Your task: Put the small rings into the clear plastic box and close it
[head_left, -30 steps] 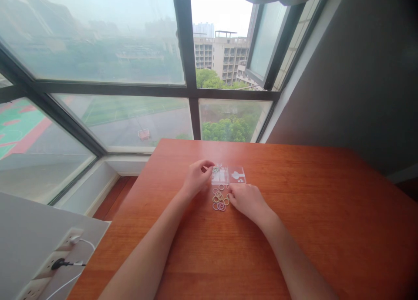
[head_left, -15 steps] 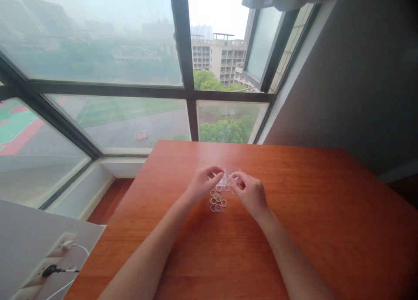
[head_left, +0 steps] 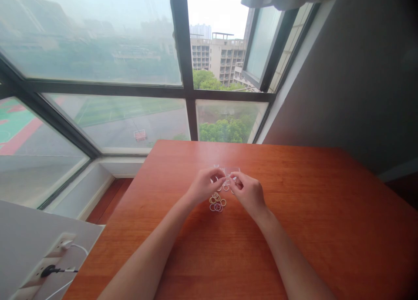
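Note:
A small clear plastic bag [head_left: 229, 171] is lifted a little off the wooden table [head_left: 294, 213]. My left hand [head_left: 205, 185] pinches its left edge and my right hand [head_left: 248, 192] pinches its right edge, fingertips nearly meeting over the bag's near edge. Most of the bag is hidden behind my fingers. Just below my hands, several small coloured rubber rings [head_left: 217, 202] lie loose in a cluster on the table.
The table stands against a large window [head_left: 130, 73] with dark frames, and a grey wall [head_left: 359, 82] runs along its right side. A white power strip [head_left: 48, 265] with a plugged cable lies on a pale surface at the lower left.
My right hand left the table beside the rings and joined my left hand at the bag. The bag, flat on the table a second ago, is now held up between both hands.

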Tool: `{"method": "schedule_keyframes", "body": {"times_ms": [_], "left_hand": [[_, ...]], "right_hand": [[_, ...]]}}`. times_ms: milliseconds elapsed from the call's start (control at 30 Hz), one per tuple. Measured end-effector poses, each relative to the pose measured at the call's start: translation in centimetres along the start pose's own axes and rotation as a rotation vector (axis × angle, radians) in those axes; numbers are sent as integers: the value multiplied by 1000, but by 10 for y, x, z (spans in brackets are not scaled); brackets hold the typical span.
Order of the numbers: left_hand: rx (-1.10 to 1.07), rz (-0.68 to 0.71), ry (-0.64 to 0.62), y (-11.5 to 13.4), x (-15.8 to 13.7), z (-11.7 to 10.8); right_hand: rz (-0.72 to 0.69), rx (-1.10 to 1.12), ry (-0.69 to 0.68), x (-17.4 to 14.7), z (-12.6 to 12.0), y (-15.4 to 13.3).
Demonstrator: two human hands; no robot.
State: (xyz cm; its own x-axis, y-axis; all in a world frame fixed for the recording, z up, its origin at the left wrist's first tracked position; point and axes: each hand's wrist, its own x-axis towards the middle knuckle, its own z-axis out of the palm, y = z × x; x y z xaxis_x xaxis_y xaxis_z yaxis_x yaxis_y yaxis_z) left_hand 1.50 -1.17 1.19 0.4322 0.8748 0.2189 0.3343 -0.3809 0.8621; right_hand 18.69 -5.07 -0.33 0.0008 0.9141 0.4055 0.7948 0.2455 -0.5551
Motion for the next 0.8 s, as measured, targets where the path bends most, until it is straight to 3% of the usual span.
{"method": "schedule_keyframes", "body": {"times_ms": [200, 267, 800], "left_hand": [[107, -50, 287, -20, 5, -17], [118, -67, 332, -26, 6, -22], [122, -91, 319, -39, 7, -17]], "right_hand": [[9, -5, -14, 1, 0, 2], [10, -14, -22, 1, 1, 2], [2, -33, -70, 1, 2, 3]]}}
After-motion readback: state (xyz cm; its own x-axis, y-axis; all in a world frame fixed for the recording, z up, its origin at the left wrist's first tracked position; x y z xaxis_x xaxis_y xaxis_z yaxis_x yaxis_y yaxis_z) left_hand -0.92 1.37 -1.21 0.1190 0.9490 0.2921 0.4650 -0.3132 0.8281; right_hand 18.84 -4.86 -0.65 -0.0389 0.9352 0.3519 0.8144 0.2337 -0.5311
